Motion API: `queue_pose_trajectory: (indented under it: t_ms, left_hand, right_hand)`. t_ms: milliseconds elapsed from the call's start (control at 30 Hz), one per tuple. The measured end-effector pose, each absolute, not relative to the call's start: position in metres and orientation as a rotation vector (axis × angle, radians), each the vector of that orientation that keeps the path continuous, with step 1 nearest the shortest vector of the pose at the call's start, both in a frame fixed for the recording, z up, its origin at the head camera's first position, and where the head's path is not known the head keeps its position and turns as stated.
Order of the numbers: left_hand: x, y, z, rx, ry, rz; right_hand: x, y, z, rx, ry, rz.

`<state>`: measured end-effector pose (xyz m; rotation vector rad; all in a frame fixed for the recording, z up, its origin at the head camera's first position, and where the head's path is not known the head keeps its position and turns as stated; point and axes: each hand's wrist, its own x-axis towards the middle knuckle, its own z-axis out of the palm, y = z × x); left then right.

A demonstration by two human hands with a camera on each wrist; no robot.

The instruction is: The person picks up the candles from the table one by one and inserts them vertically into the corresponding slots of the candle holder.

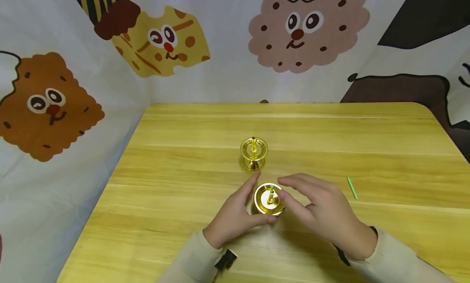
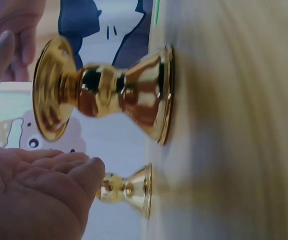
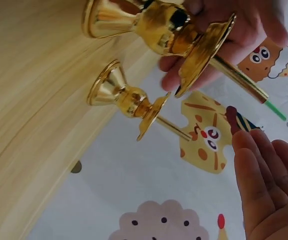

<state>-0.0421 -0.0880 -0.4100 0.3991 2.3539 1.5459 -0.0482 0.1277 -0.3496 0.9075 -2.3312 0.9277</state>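
Note:
A shiny gold candle holder stands upright on its flared base near the table's middle. From its central tube sticks a short end of a thin green candle. My left hand reaches around the holder's left side, fingers and thumb spread at its dish. Just right of the holder, my right hand has its thumb and fingers parted close to the candle's tip, with nothing between them. A matching gold candle holder stands behind the first one, its tube bare of any candle.
Another thin green candle lies on the wooden table to the right. Behind and left of the table hangs a white cloth printed with cartoon biscuits and cheese. A small black clip-like object is at the left sleeve.

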Motion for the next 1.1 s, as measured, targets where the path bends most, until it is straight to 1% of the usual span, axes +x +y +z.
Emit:
queue_pose_trajectory:
  t_ms: [333,467,800,1100]
  left_hand:
    - [-0.051,-0.103,-0.413,0.532,2.196,1.948]
    - [-0.054,-0.104,-0.413,0.547,2.182,2.069]
    - [-0.076,-0.103,-0.415,0.340,2.253,2.118]
    - [-0.097,-0.102,-0.415,0.236,2.253,2.144]
  right_hand:
    - [-0.048,0.145,-0.356,0.858,-2.394,0.888]
    - [-0.049,0.151,-0.359,0.839,-2.418,0.874]
    - [-0.047,0.169,-0.370,0.738,-2.504,0.740]
    - [-0.050,0.189,-0.384,0.595,-2.703,0.657]
